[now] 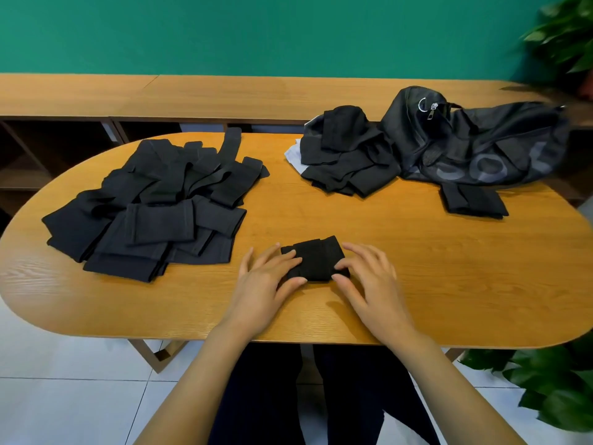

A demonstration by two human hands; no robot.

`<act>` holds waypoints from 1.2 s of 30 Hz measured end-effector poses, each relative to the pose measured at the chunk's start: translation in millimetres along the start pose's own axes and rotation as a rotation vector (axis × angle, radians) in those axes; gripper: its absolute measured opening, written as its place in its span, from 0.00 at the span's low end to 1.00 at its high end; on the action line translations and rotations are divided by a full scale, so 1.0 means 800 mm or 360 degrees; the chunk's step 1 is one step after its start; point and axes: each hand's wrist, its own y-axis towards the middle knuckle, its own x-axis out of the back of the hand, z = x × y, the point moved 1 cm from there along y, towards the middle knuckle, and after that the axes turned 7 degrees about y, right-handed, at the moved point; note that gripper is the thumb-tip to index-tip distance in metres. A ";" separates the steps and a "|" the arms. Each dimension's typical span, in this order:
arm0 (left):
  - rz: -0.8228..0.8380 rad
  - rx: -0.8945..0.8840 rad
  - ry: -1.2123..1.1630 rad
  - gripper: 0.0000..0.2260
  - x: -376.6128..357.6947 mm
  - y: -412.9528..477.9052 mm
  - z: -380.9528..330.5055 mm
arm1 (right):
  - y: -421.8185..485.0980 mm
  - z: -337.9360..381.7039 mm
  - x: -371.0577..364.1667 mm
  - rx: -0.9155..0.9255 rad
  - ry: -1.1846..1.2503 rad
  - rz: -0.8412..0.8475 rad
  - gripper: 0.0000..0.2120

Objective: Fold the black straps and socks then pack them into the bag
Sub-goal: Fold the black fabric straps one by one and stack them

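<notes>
Wood-grained and oval, the counter (pixel 417 268) stands before a green wall (pixel 256 30), and at its near edge a small folded black piece (pixel 316 260) lies flat between the two hands. Whether this piece is a strap or a sock I cannot tell. The left hand (pixel 266 277) lies palm down with its fingers nearly straight, their tips pressing on the left end of the piece and the thumb at its near edge. The right hand (pixel 369 277) is spread and only lightly bent, its fingertips touching the right end of the piece; neither hand has closed round the fabric. Beyond the left hand and further to its left sprawls a loose pile of black straps and socks (pixel 150 207), overlapping one another. Straight beyond the right hand, well apart from it, sits a smaller heap of folded black pieces (pixel 346 159) on top of a pale cloth (pixel 293 155). Just to the right of that heap rests the dark bag (pixel 475 146), slumped on its side, with a metal zipper pull (pixel 432 112) near its top. One more folded black bundle (pixel 471 200) lies at the bag's near side, touching it. Behind the counter runs a low wooden shelf unit (pixel 224 94). Leafy plants show at the far right (pixel 564 33) and near right (pixel 552 387), over a white tiled floor (pixel 64 396).
</notes>
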 end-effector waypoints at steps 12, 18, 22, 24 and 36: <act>-0.0071 0.0217 -0.0206 0.29 -0.016 0.041 -0.047 | 0.013 -0.010 0.034 0.0149 -0.0851 0.0193 0.32; 0.0011 0.0148 -0.0242 0.31 -0.030 0.088 -0.084 | 0.042 -0.108 0.149 -0.0411 -0.1162 0.0025 0.32; 0.0030 0.0082 -0.0164 0.33 -0.048 0.111 -0.097 | 0.055 -0.169 0.195 -0.0711 -0.1239 0.0100 0.32; 0.0033 0.0055 -0.0147 0.36 -0.057 0.115 -0.098 | 0.062 -0.186 0.203 -0.0740 -0.1241 0.0125 0.32; -0.0004 0.0009 -0.0081 0.35 -0.071 0.115 -0.097 | 0.071 -0.232 0.193 -0.0724 -0.0997 0.0128 0.29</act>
